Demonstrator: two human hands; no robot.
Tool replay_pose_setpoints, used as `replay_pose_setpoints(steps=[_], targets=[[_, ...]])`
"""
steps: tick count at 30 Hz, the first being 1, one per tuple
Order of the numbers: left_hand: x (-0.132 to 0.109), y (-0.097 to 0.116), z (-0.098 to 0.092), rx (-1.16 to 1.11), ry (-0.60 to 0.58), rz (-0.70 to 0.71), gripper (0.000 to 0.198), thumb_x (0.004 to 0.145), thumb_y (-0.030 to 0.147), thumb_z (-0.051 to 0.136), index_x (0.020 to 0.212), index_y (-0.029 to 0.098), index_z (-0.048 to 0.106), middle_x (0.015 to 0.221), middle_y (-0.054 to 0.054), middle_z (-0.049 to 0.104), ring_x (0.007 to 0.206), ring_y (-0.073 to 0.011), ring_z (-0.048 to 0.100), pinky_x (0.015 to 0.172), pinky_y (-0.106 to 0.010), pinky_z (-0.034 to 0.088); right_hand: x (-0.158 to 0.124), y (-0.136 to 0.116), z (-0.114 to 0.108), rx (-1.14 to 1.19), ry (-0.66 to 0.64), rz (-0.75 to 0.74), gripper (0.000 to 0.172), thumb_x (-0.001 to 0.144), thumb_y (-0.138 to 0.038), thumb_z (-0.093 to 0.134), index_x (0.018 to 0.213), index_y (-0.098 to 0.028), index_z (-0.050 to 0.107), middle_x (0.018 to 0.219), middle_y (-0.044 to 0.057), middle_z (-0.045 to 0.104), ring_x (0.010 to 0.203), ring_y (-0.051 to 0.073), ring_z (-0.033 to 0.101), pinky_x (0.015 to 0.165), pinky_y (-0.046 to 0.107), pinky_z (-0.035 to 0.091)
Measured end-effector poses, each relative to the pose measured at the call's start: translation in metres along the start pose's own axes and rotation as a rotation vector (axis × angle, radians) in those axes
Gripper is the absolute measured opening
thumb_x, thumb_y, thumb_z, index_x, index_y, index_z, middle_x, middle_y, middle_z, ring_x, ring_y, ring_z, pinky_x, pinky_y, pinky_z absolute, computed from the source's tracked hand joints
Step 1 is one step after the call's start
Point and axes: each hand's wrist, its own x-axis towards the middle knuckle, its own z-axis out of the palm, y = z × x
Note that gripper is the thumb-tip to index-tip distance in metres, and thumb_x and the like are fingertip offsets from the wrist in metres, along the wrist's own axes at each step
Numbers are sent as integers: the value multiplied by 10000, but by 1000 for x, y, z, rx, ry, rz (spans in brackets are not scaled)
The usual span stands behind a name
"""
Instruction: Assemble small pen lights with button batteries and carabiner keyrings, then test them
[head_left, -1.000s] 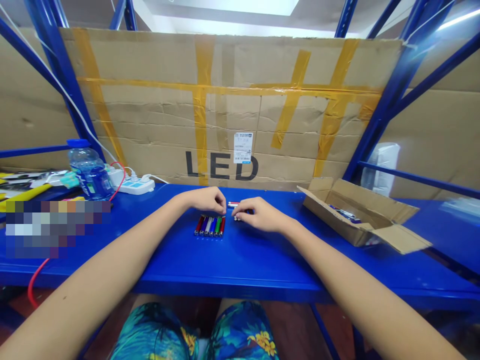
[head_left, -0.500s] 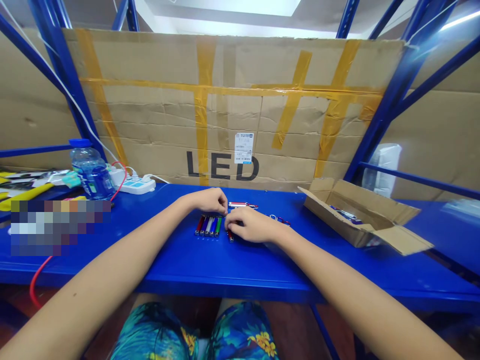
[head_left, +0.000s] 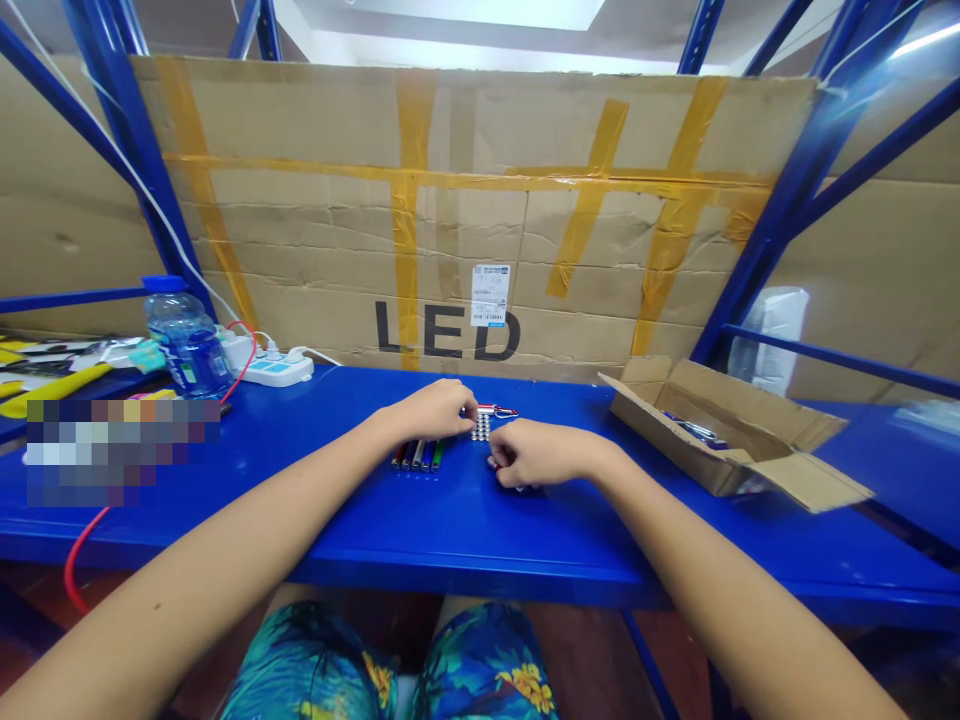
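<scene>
My left hand (head_left: 441,410) is closed in a pinch at the far left corner of a block of small silver button cells (head_left: 481,428). Whatever its fingertips hold is too small or hidden to name. Under that wrist lies a row of short metal tubes (head_left: 416,458) in red, silver, blue and green, their far ends covered. To the right of the cells my right hand (head_left: 536,455) curls around a small red metal tube (head_left: 493,462), mostly hidden by the fingers. Behind the cells rests a red-and-silver tube with a clip (head_left: 499,410).
At the right stands an open cardboard box (head_left: 675,450) with several tubes inside. A water bottle (head_left: 184,340) and a white power strip (head_left: 274,368) with cables are at the left. A large cardboard sheet (head_left: 337,230) closes off the back of the blue table (head_left: 465,545).
My right hand has moved right with the red tube, uncovering the button cells. My left hand has shifted right from above the tube row to the edge of the cells.
</scene>
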Motion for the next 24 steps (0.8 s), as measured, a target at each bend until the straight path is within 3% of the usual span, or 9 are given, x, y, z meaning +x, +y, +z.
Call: replay_pose_setpoints(steps=[2,7,18,21,24], targets=[[0,-1,2,-1,-5,8,145,786,224,592,810,187,730,916,-70,722,885,-230,601,800,-323,411,-3,10,-10,118,-40,29,103,688,-152,582,713,-201,495,657,-15,614,509,124,575,475,227,390],[1,0,4,1,-33,20,142,803,239,598,826,189,729,921,-58,720,898,-218,597,811,-316,410,-4,36,-26,199,36,33,70,700,-186,577,718,-184,509,630,-17,576,502,113,565,434,204,370],[-5,11,-4,-9,-113,0,139,801,239,617,832,190,743,864,-55,721,851,-205,611,753,-297,417,8,55,-23,371,233,-92,93,716,-193,554,747,-193,467,601,-27,564,530,114,542,484,221,388],[-8,9,-8,-37,-102,13,157,803,200,602,873,192,742,887,-52,721,855,-191,620,746,-280,426,12,58,-20,480,318,-103,180,707,-167,551,854,-200,452,594,-42,569,529,113,526,493,225,377],[-9,5,-9,5,-86,44,216,803,160,582,945,199,741,931,-52,725,878,-193,618,773,-286,426,20,63,-15,549,406,-114,399,686,-146,567,1066,-195,458,658,-41,592,570,120,535,511,230,377]])
